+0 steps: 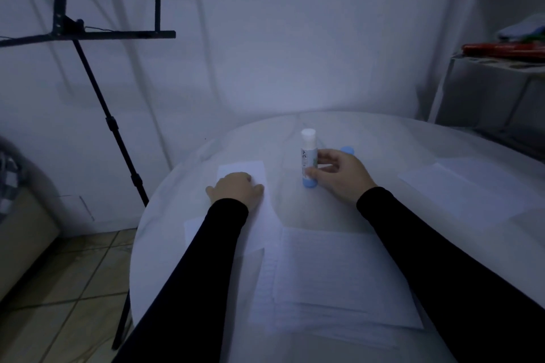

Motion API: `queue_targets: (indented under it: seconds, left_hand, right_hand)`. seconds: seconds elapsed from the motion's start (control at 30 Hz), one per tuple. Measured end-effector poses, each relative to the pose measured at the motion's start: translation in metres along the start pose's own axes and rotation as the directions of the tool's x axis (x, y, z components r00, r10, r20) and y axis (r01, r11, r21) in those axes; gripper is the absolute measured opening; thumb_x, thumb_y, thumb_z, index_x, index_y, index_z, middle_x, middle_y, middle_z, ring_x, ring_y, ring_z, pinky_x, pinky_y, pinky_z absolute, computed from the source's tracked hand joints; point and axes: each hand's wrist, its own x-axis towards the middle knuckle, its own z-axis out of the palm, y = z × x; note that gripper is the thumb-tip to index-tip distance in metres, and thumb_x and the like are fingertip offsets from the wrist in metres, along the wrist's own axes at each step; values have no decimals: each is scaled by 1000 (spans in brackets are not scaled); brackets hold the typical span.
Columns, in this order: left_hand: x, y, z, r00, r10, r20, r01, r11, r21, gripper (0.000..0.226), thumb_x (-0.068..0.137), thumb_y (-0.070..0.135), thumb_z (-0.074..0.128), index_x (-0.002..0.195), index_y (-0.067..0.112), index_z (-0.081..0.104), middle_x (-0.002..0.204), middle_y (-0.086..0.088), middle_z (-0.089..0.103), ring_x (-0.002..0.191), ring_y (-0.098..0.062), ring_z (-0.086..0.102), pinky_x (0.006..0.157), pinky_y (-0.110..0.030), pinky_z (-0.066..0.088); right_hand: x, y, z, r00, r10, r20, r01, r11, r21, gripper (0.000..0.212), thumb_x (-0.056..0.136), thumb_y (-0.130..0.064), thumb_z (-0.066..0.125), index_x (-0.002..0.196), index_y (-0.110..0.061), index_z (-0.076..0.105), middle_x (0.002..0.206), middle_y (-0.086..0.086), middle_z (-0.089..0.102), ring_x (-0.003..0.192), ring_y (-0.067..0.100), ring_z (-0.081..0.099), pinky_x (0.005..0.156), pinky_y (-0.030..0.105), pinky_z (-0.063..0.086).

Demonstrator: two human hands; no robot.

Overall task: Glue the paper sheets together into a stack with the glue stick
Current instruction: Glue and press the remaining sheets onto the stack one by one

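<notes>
An uncapped glue stick (308,153), white with a blue base, stands upright on the round white table (383,138). My right hand (342,174) holds its lower half with thumb and fingers. The blue cap (348,150) lies just behind that hand. My left hand (236,187) rests with curled fingers on a white paper sheet (250,169) at the table's left. A stack of lined sheets (339,274) lies near the front edge between my arms.
More white sheets (460,183) lie at the table's right. A black music stand (88,32) rises at the left, beside the table. A shelf (501,68) with red and blue items stands at the back right. Tiled floor (59,289) shows below left.
</notes>
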Motion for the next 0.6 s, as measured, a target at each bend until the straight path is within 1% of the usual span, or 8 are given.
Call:
queue_targets:
  seconds: [0.07,0.13,0.2,0.27,0.33,0.4,0.43,0.6]
  left_hand:
    - [-2,9,0,999,39,15,-39,999,22,40,94,44,42,126,23,55,132,2,54,122,-22,49,103,-39,23]
    - [-1,21,0,997,71,44,-74,995,66,39,94,44,41,123,23,56,124,1,57,117,-22,52,103,-41,22]
    - [1,32,-2,991,106,77,-114,988,108,34,93,43,42,115,24,58,105,1,56,111,-22,55,102,-42,22]
    - [5,43,-4,981,150,122,-161,983,89,20,91,42,45,102,28,54,100,4,49,108,-23,54,102,-40,23]
    - [9,51,-2,964,207,169,-214,977,21,20,91,42,50,105,29,55,110,2,53,116,-22,50,105,-36,25]
    - [10,58,3,941,283,187,-281,959,-36,37,89,45,55,124,33,56,132,4,52,127,-21,45,109,-34,28]
    - [10,62,7,928,323,187,-318,947,-56,42,88,46,56,128,35,54,138,5,50,129,-19,44,110,-34,30]
    - [4,72,21,860,473,189,-454,880,-137,44,83,51,61,125,38,57,143,7,47,130,-15,43,108,-27,31]
  right_hand:
    - [-8,2,-9,999,-6,-31,6,1000,-1,36,81,-19,73,115,-18,63,108,-4,67,89,9,67,83,20,49]
    - [-14,5,-19,998,-8,-63,9,1000,5,33,80,-18,73,112,-18,65,107,-3,68,85,7,67,82,20,50]
    - [-21,7,-29,996,-8,-87,9,1000,16,28,80,-15,73,106,-20,64,106,-1,69,82,7,66,81,23,51]
    - [-28,10,-38,993,4,-115,-3,1000,11,27,81,-16,73,105,-21,64,107,0,69,85,10,67,82,26,52]
    - [-36,13,-46,990,11,-141,-12,1000,-6,30,81,-18,72,110,-18,64,108,-3,68,85,8,67,74,18,52]
    - [-44,16,-52,984,-6,-178,0,999,-35,34,82,-20,72,114,-16,63,106,-4,68,82,3,66,66,9,48]
    - [-47,17,-54,980,-21,-199,10,998,-57,34,81,-20,72,114,-16,63,104,-5,68,79,-2,65,63,6,46]
    - [-55,18,-53,967,-67,-247,46,995,-92,30,81,-20,72,109,-21,63,99,-10,66,72,-17,59,60,2,42]
